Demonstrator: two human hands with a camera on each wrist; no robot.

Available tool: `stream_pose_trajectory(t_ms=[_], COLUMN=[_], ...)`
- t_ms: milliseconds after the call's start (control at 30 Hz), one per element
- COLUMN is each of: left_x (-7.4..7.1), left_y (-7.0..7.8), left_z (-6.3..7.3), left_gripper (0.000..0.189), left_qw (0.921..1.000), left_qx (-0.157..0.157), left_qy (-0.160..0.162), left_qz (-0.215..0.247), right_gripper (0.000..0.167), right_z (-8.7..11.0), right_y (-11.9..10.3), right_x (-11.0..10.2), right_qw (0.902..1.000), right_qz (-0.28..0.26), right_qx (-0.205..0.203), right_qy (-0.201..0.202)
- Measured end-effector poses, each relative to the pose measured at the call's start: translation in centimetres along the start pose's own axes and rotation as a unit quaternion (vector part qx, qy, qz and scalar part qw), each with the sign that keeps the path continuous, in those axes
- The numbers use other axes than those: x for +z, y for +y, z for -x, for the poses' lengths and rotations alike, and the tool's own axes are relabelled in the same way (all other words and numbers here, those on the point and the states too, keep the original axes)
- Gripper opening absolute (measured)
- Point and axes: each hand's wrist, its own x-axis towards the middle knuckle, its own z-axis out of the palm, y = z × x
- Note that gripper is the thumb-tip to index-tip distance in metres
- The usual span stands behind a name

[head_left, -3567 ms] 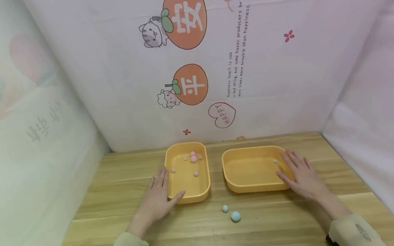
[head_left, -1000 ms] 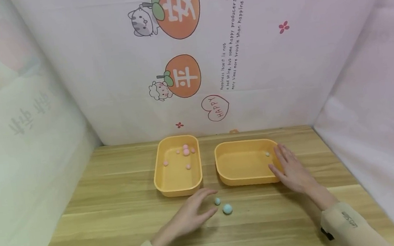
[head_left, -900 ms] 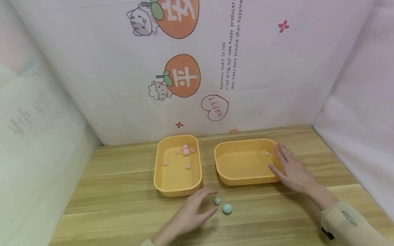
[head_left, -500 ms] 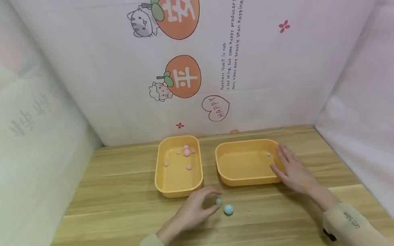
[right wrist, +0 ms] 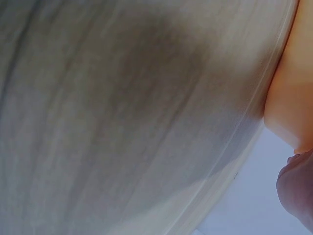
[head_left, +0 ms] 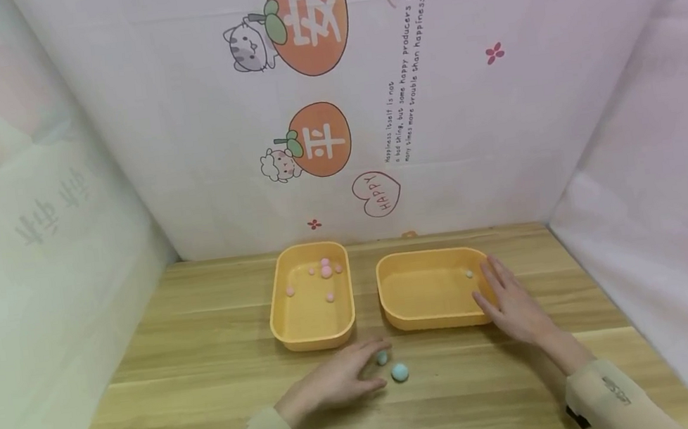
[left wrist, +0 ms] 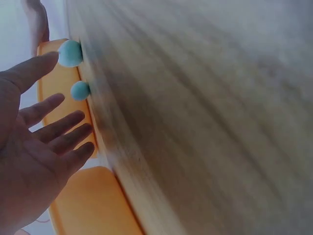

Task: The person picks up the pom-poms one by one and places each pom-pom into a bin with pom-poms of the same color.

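Observation:
My left hand hovers low over the table, thumb and fingers apart around the small light-blue ball. A larger light-blue ball lies just right of it. In the left wrist view, the fingers are loosely extended, with the small ball beyond the fingertips and the larger ball by the thumb tip. My right hand rests with straight fingers on the right end of the right yellow tray. Inside that tray sits one tiny pale green ball. The right wrist view shows only part of the hand.
A second yellow tray stands upright to the left, holding several pink balls. A narrow gap separates the two trays. Printed white cloth rises behind the wooden table and along both sides.
The left hand has left the left tray's side and come right, down to the two light-blue balls. Lately its fingers shifted only slightly around the small ball. The right hand stays on its tray.

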Motion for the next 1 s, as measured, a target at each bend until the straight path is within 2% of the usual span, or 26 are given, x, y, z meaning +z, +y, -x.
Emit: stream_pose_trajectory(t_ms=[200, 433, 567, 667, 733, 800, 900, 1000], left_x=[0.2, 0.4, 0.7, 1.2, 2.0, 2.6, 2.9, 2.5], left_y=[-0.1, -0.2, -0.9, -1.7, -2.8, -3.3, -3.6, -2.9], left_z=[-0.5, -0.9, -1.1, -1.4, -1.9, -2.2, -2.5, -2.3], left_gripper=[0.067, 0.053, 0.048, 0.045, 0.044, 0.042, 0.038, 0.034], left_qw=[0.9998, 0.9992, 0.9987, 0.9976, 0.9949, 0.9927, 0.9884, 0.9873], left_qx=[0.004, 0.016, 0.027, 0.043, 0.061, 0.068, 0.075, 0.07], left_qy=[0.005, 0.003, 0.007, 0.022, 0.042, 0.054, 0.072, 0.085], left_qz=[-0.021, -0.037, -0.043, -0.049, -0.068, -0.084, -0.11, -0.114], right_gripper=[0.08, 0.076, 0.076, 0.075, 0.075, 0.074, 0.075, 0.075], right_z=[0.1, 0.2, 0.3, 0.3, 0.3, 0.3, 0.2, 0.1], right_y=[-0.1, -0.1, -0.1, 0.0, 0.0, 0.0, 0.1, 0.1], right_x=[0.2, 0.6, 0.5, 0.4, 0.3, 0.3, 0.2, 0.1], right_qw=[1.0, 0.9998, 0.9999, 0.9999, 0.9999, 1.0, 0.9999, 0.9999], right_qz=[0.0, 0.004, 0.008, 0.007, 0.006, 0.006, 0.009, 0.011], right_qx=[0.002, -0.007, -0.002, 0.001, 0.001, 0.002, 0.002, 0.001], right_qy=[0.0, 0.016, 0.01, 0.009, 0.009, 0.007, 0.004, 0.002])
